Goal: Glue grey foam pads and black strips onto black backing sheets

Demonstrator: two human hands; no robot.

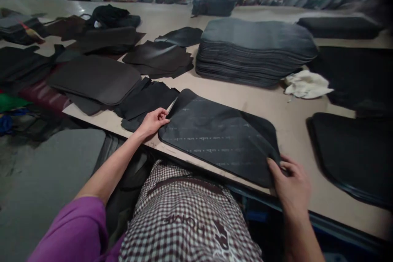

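Observation:
In front of me on the table lies a black rounded panel (211, 135) with rows of pale printed lettering and a few soft wrinkles. My left hand (154, 122) is at its left end, fingers curled and pinched at the edge. At the right end, my right hand (290, 178) grips the panel's edge, thumb on top and fingers curled at the side. Just behind my left hand are loose black pieces (150, 98), partly under the panel's left side.
A tall stack of dark rounded panels (254, 53) stands behind, beside a crumpled white cloth (307, 84). More black panels (356, 151) lie at the right. Brown-black panels (98, 77) sit at the left, near other dark cut pieces (159, 57). The table's front edge (233, 186) runs close to my apron.

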